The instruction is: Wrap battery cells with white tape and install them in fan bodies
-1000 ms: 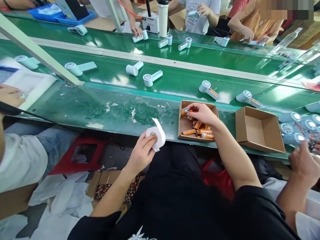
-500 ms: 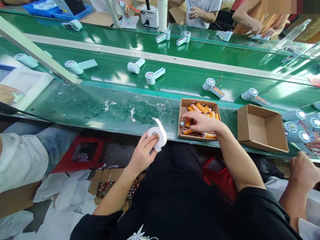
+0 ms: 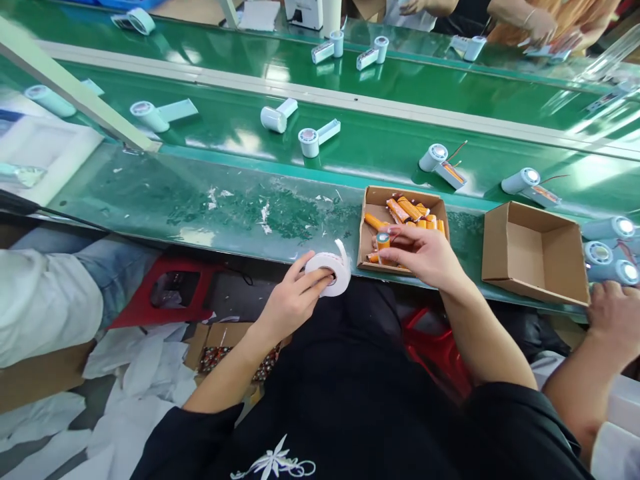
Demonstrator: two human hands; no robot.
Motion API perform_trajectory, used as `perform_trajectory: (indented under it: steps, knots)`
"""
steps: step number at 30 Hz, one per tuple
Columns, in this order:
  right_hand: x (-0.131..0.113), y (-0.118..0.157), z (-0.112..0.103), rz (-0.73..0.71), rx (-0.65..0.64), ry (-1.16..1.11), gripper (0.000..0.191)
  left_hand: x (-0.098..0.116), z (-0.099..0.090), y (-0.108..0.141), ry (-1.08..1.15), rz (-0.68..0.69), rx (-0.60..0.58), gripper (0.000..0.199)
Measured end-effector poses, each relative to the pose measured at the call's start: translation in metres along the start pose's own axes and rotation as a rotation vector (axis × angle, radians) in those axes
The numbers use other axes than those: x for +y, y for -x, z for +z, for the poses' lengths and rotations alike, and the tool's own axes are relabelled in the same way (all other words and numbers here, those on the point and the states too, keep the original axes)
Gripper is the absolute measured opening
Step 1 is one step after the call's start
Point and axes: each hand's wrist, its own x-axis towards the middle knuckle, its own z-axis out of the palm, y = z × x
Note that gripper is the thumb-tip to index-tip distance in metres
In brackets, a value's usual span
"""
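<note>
My left hand (image 3: 295, 297) is closed round a roll of white tape (image 3: 341, 275), fingers through its core, with a loose strip standing up from the top. In my right hand (image 3: 423, 253), thumb and fingers pinch an orange battery cell (image 3: 383, 245) by its sides, its round end facing up. That hand is over a small cardboard box (image 3: 364, 230) in which several more orange battery cells (image 3: 410, 208) lie jumbled. The palm and fingers hide part of the box's contents.
A second cardboard box (image 3: 540, 250) stands to the right, apparently with nothing in it. Several light-blue handheld devices (image 3: 309, 142) lie along the green conveyor belt (image 3: 225, 133). Another person's hand (image 3: 617, 310) is at the right; a metal post (image 3: 85, 87) slants at the left.
My right hand has lifted an orange battery cell from among the others in the box. My left hand has moved slightly right with the tape roll. The camera view has shifted.
</note>
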Motion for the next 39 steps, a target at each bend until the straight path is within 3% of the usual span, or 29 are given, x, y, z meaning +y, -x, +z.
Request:
perform_trajectory:
  steps: [5, 9, 11, 14, 17, 19, 21, 23, 25, 27, 29, 31, 33, 36, 38, 39]
  knots:
    - [0.002, 0.014, 0.020, 0.009, -0.073, 0.046, 0.037, 0.007, -0.003, -0.004, -0.040, 0.004, -0.078, 0.043]
    - [0.004, 0.011, 0.023, 0.000, -0.237, 0.201, 0.022, 0.009, -0.005, -0.008, -0.037, 0.052, -0.146, 0.045]
    - [0.007, 0.009, 0.025, 0.012, -0.259, 0.177, 0.021, 0.010, -0.006, -0.010, -0.035, 0.049, -0.157, 0.044]
    - [0.016, 0.012, 0.039, 0.019, -0.043, -0.123, 0.035, 0.013, -0.007, -0.014, -0.067, 0.000, -0.130, 0.043]
    - [0.022, 0.024, 0.070, -0.038, 0.275, -0.398, 0.048, 0.022, -0.005, -0.021, -0.142, 0.020, 0.010, 0.036]
    - [0.023, 0.034, 0.092, -0.096, 0.445, -0.485, 0.055, 0.033, -0.003, -0.027, -0.190, 0.055, 0.101, 0.029]
    - [0.020, 0.042, 0.100, -0.130, 0.520, -0.506, 0.060, 0.047, -0.002, -0.033, -0.204, 0.072, 0.158, 0.028]
    - [0.014, 0.041, 0.086, -0.145, 0.527, -0.466, 0.057, 0.058, -0.003, -0.035, -0.166, 0.121, 0.162, 0.026]
    - [0.008, 0.033, 0.048, -0.228, 0.596, -0.397, 0.049, 0.056, -0.006, -0.032, -0.075, 0.209, 0.086, 0.026]
    - [0.003, 0.025, -0.002, -0.398, 0.800, -0.328, 0.038, 0.034, -0.013, -0.022, -0.018, 0.209, -0.014, 0.031]
    - [-0.001, 0.025, -0.044, -0.535, 0.975, -0.242, 0.038, -0.010, -0.025, -0.009, -0.054, 0.067, -0.068, 0.037]
    - [0.002, 0.036, -0.067, -0.532, 1.003, -0.164, 0.047, -0.063, -0.038, 0.000, -0.093, -0.104, -0.111, 0.037]
    - [0.011, 0.053, -0.070, -0.438, 0.941, -0.155, 0.050, -0.108, -0.048, -0.004, -0.024, -0.218, -0.135, 0.039]
    - [0.031, 0.072, -0.058, -0.331, 0.886, -0.247, 0.047, -0.145, -0.037, -0.048, 0.046, -0.325, -0.026, 0.040]
    - [0.040, 0.075, -0.052, -0.306, 0.860, -0.304, 0.050, -0.156, -0.012, -0.105, -0.012, -0.355, 0.024, 0.040]
    - [0.042, 0.073, -0.050, -0.297, 0.836, -0.327, 0.051, -0.161, 0.003, -0.139, -0.060, -0.370, -0.011, 0.042]
